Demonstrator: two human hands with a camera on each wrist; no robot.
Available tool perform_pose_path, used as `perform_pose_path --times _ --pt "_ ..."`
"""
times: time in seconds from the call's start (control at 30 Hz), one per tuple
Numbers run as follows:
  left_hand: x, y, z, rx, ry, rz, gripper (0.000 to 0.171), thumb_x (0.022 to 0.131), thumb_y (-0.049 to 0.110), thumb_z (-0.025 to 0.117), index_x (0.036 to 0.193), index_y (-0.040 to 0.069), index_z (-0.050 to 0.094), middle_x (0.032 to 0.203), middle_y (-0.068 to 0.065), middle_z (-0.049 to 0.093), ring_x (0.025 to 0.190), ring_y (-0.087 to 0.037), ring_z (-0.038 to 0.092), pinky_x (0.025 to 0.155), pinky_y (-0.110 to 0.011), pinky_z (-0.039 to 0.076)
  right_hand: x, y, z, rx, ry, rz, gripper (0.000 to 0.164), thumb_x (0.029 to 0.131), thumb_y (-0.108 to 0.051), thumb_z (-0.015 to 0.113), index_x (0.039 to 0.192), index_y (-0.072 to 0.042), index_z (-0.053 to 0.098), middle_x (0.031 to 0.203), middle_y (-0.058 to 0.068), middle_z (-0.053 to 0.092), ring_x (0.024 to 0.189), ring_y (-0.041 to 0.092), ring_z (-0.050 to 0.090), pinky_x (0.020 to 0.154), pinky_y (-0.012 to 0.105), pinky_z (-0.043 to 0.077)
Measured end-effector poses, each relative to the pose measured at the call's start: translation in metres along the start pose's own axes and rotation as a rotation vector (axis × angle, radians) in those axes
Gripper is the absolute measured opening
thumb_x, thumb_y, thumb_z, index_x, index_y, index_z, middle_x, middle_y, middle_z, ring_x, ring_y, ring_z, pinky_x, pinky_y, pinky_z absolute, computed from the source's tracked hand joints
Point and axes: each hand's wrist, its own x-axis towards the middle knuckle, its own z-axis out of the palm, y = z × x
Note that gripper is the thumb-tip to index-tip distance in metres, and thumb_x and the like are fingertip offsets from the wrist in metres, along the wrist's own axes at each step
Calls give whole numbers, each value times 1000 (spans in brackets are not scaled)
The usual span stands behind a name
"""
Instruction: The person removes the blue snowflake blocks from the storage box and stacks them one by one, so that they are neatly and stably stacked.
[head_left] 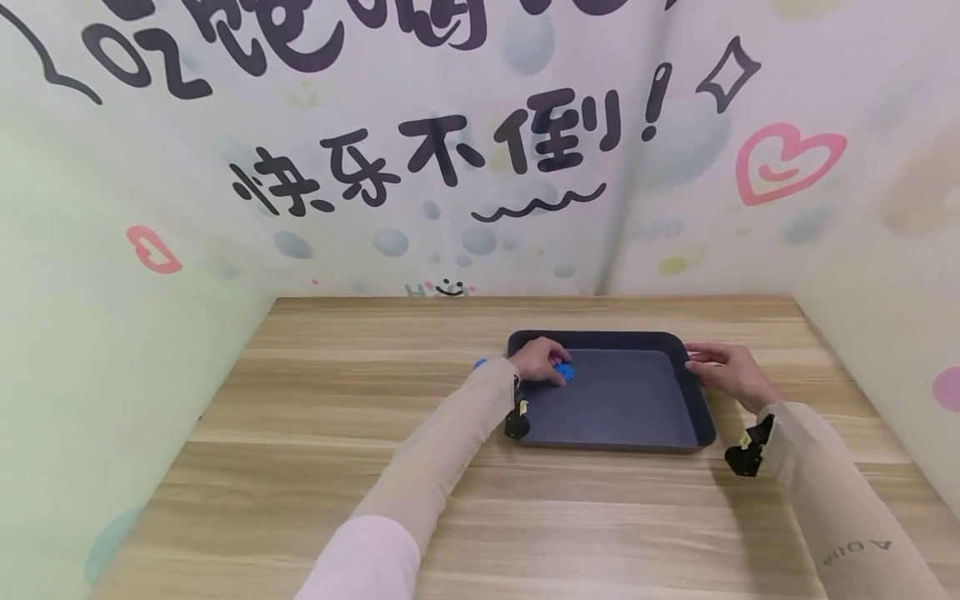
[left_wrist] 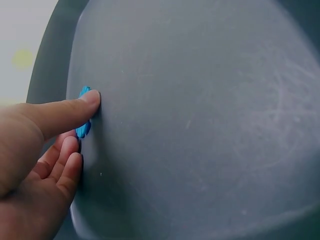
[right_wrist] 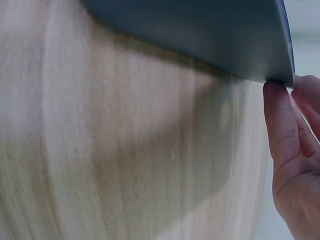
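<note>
A dark grey rectangular tray (head_left: 607, 400) lies on the table. Over its left back part, my left hand (head_left: 536, 360) pinches a small blue piece with a scalloped edge (head_left: 566, 372). In the left wrist view, the thumb of the left hand (left_wrist: 45, 135) lies on the blue piece (left_wrist: 84, 131), close above the tray floor (left_wrist: 200, 110), with the fingers partly hidden behind. At the tray's right side, my right hand (head_left: 731, 372) grips the rim; the right wrist view has the fingertips of the right hand (right_wrist: 295, 145) around the tray's edge (right_wrist: 220, 40).
Another small blue thing (head_left: 481, 363) shows just left of the tray, mostly hidden behind the left sleeve (head_left: 442, 442). The wood-grain table (head_left: 315, 433) meets a printed wall cloth (head_left: 420, 242) at the back, with walls on both sides. Black wrist devices (head_left: 745, 457) sit under the wrists.
</note>
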Motion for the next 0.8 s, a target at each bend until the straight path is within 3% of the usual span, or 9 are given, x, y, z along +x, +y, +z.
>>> perform_pose_path --times 0.1,0.33,0.53,0.8 --pt "-9 5 -4 2 2 -7 37 69 6 75 105 4 63 97 -6 60 84 -11 50 73 -17 40 0 0 1 11 -1 -6 48 87 -10 55 125 15 38 105 25 54 78 -1 56 67 21 49" --pt "-9 4 -7 -14 -6 23 34 68 7 75 100 5 65 92 -4 61 83 -11 52 71 -17 41 -1 0 1 0 9 -9 48 87 -9 55 124 16 38 99 16 58 76 -1 56 66 22 50" --pt "-10 -1 -17 -56 30 66 33 68 9 75 99 5 65 91 -3 62 83 -9 54 71 -16 42 -1 1 1 -7 7 -4 48 87 -9 55 125 15 37 103 24 56 76 -1 56 66 22 50" --pt "-22 -4 -37 -117 42 112 36 71 9 74 104 1 62 96 -7 61 86 -14 55 74 -18 44 -1 -1 1 -9 1 2 49 87 -10 55 126 15 36 104 24 55 77 -3 56 67 22 50"
